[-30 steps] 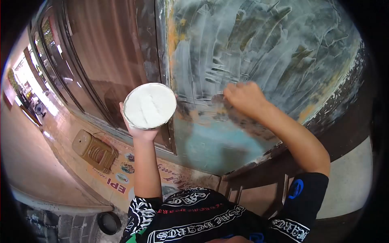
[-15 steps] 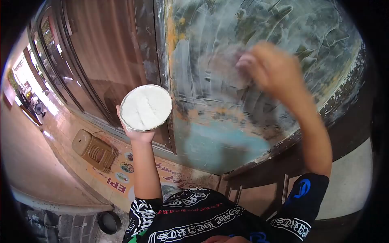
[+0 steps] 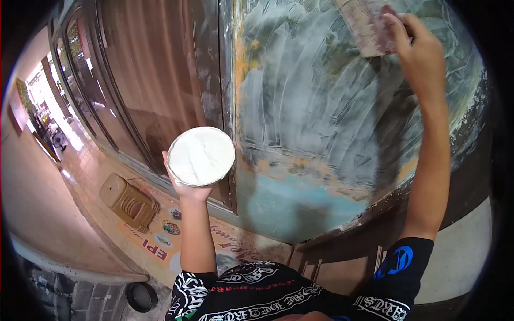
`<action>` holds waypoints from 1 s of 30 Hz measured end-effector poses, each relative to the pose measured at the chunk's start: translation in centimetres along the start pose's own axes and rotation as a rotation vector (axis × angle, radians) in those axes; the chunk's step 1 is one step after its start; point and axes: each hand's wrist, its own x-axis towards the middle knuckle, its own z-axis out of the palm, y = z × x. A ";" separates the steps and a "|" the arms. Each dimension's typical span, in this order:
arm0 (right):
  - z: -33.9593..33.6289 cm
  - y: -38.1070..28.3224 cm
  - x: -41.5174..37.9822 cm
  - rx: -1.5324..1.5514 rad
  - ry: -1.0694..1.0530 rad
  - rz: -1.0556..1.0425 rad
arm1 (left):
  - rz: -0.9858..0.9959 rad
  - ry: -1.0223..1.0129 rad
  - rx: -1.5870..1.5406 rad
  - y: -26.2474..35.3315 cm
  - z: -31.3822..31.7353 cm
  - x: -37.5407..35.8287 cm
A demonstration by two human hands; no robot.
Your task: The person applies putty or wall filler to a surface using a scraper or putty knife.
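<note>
My left hand [image 3: 188, 188] supports a round container [image 3: 201, 156] from below, its top filled with white paste marked by a groove. At the upper right, my right hand [image 3: 415, 40] is closed around a wide flat scraper [image 3: 367, 27] with a reddish grip and a blade smeared with paste. The scraper lies against or close to the wall panel [image 3: 316, 91], which carries streaky whitish smears over grey-green, with orange patches and a bare turquoise area low down.
Left of the panel stands a dark-framed glass door [image 3: 155, 69] with brown curtains. A brown plastic stool [image 3: 128, 200] lies on the floor near a printed banner [image 3: 160, 241]. A dark round pan [image 3: 141, 296] is at the lower left, and a fan [image 3: 58, 140] stands far back.
My right hand has moved up and to the right with the scraper, which now shows clearly. The container and my left hand appear slightly lower and further right.
</note>
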 end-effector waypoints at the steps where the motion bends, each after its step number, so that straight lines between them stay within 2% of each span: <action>1: -0.1 -0.4 -0.6 0.001 -0.008 0.001 | -0.006 0.003 -0.016 0.1 0.2 -0.2; 3: -0.5 -2.7 -2.9 0.222 -0.144 -0.016 | 0.015 0.030 -0.010 0.1 0.1 -0.2; 4: 1.1 -4.1 -5.3 0.227 -0.139 -0.140 | 0.037 0.051 0.002 0.3 -0.1 -0.2; 6: 3.4 -6.7 -11.6 0.031 -0.559 -0.347 | 0.031 0.063 0.011 0.5 -0.6 -0.2; 8: 7.6 -8.4 -18.8 0.080 -0.867 -0.402 | 0.002 0.068 -0.012 0.5 -0.2 -0.4; 10: 10.5 -9.3 -22.1 0.033 -0.800 -0.598 | -0.017 0.058 -0.014 0.6 0.1 -0.6; 11: 11.1 -9.2 -21.6 0.028 -0.795 -0.600 | -0.002 0.076 -0.015 0.7 0.0 -0.6; 13: 12.7 -8.7 -18.1 -0.076 -0.630 -0.571 | 0.005 0.050 -0.020 0.9 -0.4 -0.6; 14: 12.4 -8.4 -14.8 -0.073 -0.544 -0.504 | 0.006 0.051 -0.022 1.1 -0.2 -0.5; 15: 10.1 -9.4 -10.6 -0.143 -0.504 -0.350 | 0.016 0.058 -0.023 1.3 -0.1 -0.6; 16: 9.3 -8.2 -7.2 -0.124 -0.346 -0.353 | 0.029 0.061 -0.025 1.5 0.0 -0.6; 19: 5.6 -5.2 -0.2 -0.228 0.020 -0.135 | 0.025 0.017 -0.003 1.9 -0.2 -0.5; 20: 4.1 -6.5 1.0 0.051 0.165 -0.115 | 0.005 -0.008 -0.004 2.1 -0.2 -0.6; 22: 2.1 -7.9 0.6 0.153 0.011 0.030 | 0.046 0.033 0.009 2.4 -0.4 -0.6; 24: 4.6 -7.3 -3.4 0.253 -0.133 -0.227 | 0.021 -0.025 -0.011 2.6 -0.2 -0.8; 26: 6.1 -10.2 -9.1 0.135 -0.540 -0.314 | 0.036 -0.004 0.006 2.8 -0.4 -0.7; 27: 6.4 -12.0 -11.7 0.044 -0.819 -0.336 | 0.018 -0.037 0.015 2.9 -0.3 -0.7; 30: 12.5 -11.2 -21.9 0.072 -0.925 -0.598 | -0.036 -0.102 0.044 2.9 0.1 -0.8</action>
